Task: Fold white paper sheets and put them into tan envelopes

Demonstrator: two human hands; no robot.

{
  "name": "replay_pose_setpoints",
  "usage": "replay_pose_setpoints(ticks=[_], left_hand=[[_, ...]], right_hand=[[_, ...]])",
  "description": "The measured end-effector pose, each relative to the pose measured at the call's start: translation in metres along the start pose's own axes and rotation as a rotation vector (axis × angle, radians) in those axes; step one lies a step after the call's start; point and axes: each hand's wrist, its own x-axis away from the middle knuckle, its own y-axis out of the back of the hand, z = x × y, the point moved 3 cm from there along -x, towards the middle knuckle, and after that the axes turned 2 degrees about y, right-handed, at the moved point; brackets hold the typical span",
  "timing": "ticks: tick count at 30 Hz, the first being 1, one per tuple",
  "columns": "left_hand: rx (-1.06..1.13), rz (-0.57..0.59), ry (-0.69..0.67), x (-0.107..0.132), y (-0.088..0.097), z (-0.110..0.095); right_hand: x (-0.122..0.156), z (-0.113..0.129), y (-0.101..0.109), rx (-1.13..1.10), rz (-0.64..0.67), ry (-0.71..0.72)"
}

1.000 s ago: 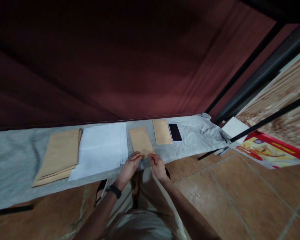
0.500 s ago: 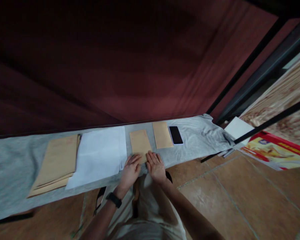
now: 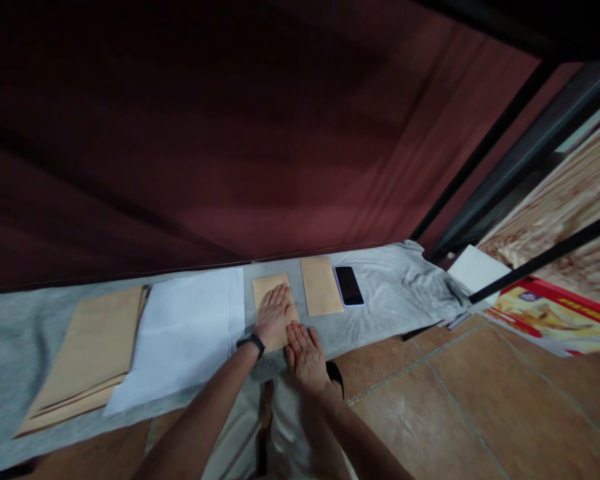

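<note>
Landmark: phone, screen side up, dark, on the counter draped in grey cloth.
Small envelope: brown, flat on the counter, left of the phone, beyond the second envelope; partly covered by both hands.
Left grip: left of the phone; released, palm down, fingers extended over the small envelope. Dark watch at wrist.
Right grip: left of and nearer the body than the phone; released, flattened, fingertips at the small envelope's right edge.
Second envelope: brown, just left of the phone.
White sheets: well left of the phone.
Large envelopes: brown, stacked, farthest left of the phone.
</note>
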Motion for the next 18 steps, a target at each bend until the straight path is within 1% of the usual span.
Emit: replay_pose_setpoints(ticks=[4, 7, 10, 14, 18], left_hand=[[0.032, -0.028, 0.057, -0.019, 0.001, 0.011], [0.026, -0.018, 0.117, -0.031, -0.001, 0.019], [0.025, -0.008, 0.129, -0.038, -0.004, 0.024], [0.019, -0.018, 0.11, -0.034, -0.004, 0.023], [0.018, -0.009, 0.044, -0.015, -0.001, 0.016]], right_hand=[[0.0, 0.001, 0.001, -0.017, -0.026, -0.002], [0.0, 0.001, 0.0, -0.006, -0.026, 0.009], [0.0, -0.001, -0.002, 0.008, -0.009, 0.004], [0.0, -0.001, -0.004, 0.017, -0.005, 0.008], [0.001, -0.001, -0.005, 0.01, -0.032, 0.005]])
